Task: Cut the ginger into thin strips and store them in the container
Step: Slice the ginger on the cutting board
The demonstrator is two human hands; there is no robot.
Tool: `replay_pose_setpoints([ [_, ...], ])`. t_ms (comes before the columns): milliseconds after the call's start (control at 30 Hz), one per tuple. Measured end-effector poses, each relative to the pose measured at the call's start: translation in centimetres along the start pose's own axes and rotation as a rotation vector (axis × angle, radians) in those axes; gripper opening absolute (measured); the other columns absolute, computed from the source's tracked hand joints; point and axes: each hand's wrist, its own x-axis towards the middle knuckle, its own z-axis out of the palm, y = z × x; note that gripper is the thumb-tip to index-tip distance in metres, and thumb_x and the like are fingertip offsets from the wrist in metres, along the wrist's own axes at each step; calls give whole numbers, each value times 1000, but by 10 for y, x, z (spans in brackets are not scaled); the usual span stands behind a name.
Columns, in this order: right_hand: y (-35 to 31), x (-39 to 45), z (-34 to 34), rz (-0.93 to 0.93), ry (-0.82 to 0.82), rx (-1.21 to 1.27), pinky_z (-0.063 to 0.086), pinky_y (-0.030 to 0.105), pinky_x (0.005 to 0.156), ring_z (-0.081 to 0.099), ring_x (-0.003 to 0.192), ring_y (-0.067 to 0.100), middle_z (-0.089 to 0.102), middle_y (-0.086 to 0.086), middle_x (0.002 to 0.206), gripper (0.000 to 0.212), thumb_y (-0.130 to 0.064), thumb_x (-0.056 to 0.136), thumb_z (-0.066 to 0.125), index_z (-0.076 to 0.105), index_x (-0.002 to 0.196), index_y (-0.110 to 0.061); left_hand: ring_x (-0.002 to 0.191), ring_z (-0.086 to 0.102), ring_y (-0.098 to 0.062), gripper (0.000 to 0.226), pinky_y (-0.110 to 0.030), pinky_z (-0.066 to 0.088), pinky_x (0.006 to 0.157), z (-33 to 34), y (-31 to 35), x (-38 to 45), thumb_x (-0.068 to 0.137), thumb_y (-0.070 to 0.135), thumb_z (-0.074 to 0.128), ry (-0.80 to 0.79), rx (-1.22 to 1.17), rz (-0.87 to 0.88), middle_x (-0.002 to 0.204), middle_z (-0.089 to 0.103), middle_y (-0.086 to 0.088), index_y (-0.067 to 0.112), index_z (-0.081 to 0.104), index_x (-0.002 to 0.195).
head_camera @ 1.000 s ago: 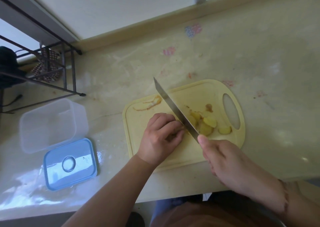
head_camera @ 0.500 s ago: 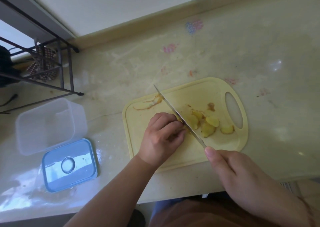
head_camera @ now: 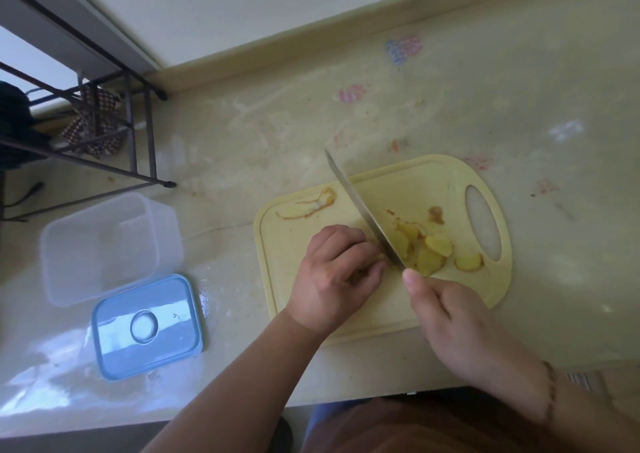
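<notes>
change: a second ago the right hand (head_camera: 450, 317) sat about where it is now; half a second ago it had pulled back toward the body, and now it's forward again, thumb tip right at the heel of the knife (head_camera: 363, 212). The blade tip was poking past the far edge of the cutting board (head_camera: 381, 310), then dropped inside it, and now it's past the edge again. Left hand (head_camera: 334, 276) hasn't budged.

right hand: wrapped round the knife handle, which is buried under it, thumb stretched out along the top.

left hand: just left of the blade, knuckles up, fingers curled down and pressing a piece of ginger on the board. Can barely see that piece, it's under the fingertips.

knife: slanting away and to the left from the right hand, the flat of the blade right against the left hand's fingers.

ginger slices (head_camera: 431, 250): pale yellow rounds with brownish edges, a loose overlapping heap just right of the blade and beyond the right thumb, one slice a bit apart toward the board's handle hole.

peel scraps (head_camera: 311, 206): thin curly bits at the board's far left corner, beyond the left hand.

lid (head_camera: 147, 326): blue, flat on the counter (head_camera: 519, 106), well left of the left hand.

container (head_camera: 104, 244): clear plastic, open, just past the lid, nothing in it that I can see.
</notes>
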Motion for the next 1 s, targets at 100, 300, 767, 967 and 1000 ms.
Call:
replay_pose_setpoints([
  [100, 3, -4, -4, 13, -11, 68, 33, 32, 53, 38, 43, 9, 40, -5, 43, 73, -84, 80, 15, 35, 57, -17, 85, 61, -24, 10, -38, 53, 76, -2, 2, 0, 78, 4, 83, 1, -11, 3, 89, 67, -9, 2, 75, 84],
  [300, -5, -24, -17, -2, -61, 14, 36, 35, 54, 38, 46, 8, 40, -2, 48, 83, -92, 71, 15, 36, 61, -12, 86, 63, -26, 13, -36, 54, 78, -1, 1, -2, 76, 4, 84, 12, -1, -8, 90, 69, -10, 0, 75, 85],
  [767, -3, -32, -14, -17, -3, -97, 38, 25, 58, 46, 52, 11, 51, -12, 52, 71, -82, 77, 13, 35, 56, -18, 84, 63, -26, 4, -27, 51, 82, 0, 0, -1, 79, 2, 78, 18, -8, -10, 89, 70, -8, 2, 76, 83],
  [967, -9, -13, -11, -12, -52, -88, 35, 24, 55, 41, 48, 9, 46, -16, 44, 60, -72, 80, 20, 35, 56, -20, 84, 65, -27, 6, -31, 53, 80, 0, 1, 0, 79, 3, 80, 30, -10, -4, 89, 71, -8, 2, 77, 83],
  [1000, -9, -11, -10, -11, -55, -84, 37, 23, 56, 43, 48, 8, 47, -17, 44, 59, -72, 80, 20, 36, 56, -20, 84, 65, -27, 6, -31, 53, 80, 0, 1, 1, 78, 2, 81, 31, -7, -5, 89, 71, -8, 2, 77, 83],
])
